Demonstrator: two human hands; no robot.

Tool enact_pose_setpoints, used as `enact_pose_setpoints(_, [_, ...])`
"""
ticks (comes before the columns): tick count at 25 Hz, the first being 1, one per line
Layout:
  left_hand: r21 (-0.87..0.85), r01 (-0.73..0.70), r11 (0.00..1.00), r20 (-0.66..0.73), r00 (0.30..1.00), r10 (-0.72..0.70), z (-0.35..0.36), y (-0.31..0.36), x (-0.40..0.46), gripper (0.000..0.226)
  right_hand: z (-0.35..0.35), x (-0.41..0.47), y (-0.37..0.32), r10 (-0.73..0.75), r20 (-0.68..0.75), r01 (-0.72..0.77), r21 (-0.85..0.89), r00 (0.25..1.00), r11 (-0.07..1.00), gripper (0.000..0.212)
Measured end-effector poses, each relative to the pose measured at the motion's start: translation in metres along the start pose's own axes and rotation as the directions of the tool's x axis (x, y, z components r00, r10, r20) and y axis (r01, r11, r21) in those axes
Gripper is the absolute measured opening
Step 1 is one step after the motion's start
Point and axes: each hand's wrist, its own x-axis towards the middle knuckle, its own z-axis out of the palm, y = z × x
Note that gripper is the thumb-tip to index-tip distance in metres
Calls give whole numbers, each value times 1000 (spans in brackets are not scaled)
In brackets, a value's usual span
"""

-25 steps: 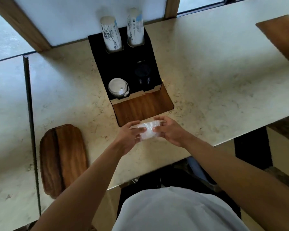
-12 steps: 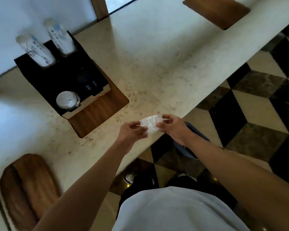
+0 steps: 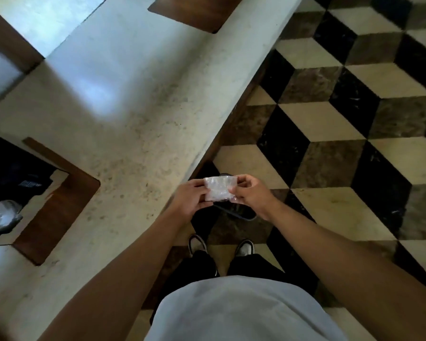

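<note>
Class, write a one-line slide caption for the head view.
Left hand and right hand pinch a small crinkled clear plastic packet beside a pale stone counter, above a chequered tile floor.

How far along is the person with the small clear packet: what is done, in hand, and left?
Done: the clear packet is off the marble counter, held above the floor. In hand: left hand and right hand pinch its opposite ends. Left: it is not yet put anywhere; whether it is opened is unclear. The dark blue-rimmed thing below may be its target.
</note>
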Motion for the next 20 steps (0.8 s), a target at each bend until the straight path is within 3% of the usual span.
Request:
enact_pose_setpoints(5, [215, -15, 976, 55, 998, 3, 46, 4, 34, 26, -41, -1, 10, -6, -181, 16, 54, 984, 998, 23])
enact_pose_setpoints(9, [353, -2, 936, 36, 999, -12, 70, -3, 68, 15, -57, 13, 28, 92, -303, -56, 126, 949, 990, 22])
enact_pose_setpoints(11, [426, 23, 905, 27, 999, -38, 79, -14, 96, 14, -62, 35, 47, 152, -360, -111, 132, 921, 985, 32])
enact_pose_setpoints(16, [625, 74, 777, -44, 997, -60, 96, -80, 198, 16, -66, 131, 126, 312, -453, -246, 200, 835, 948, 51])
enact_pose_setpoints(20, [706, 63, 705, -89, 996, 0, 107, -145, 283, 19, -72, 213, 200, 341, -536, -297, 170, 772, 940, 41])
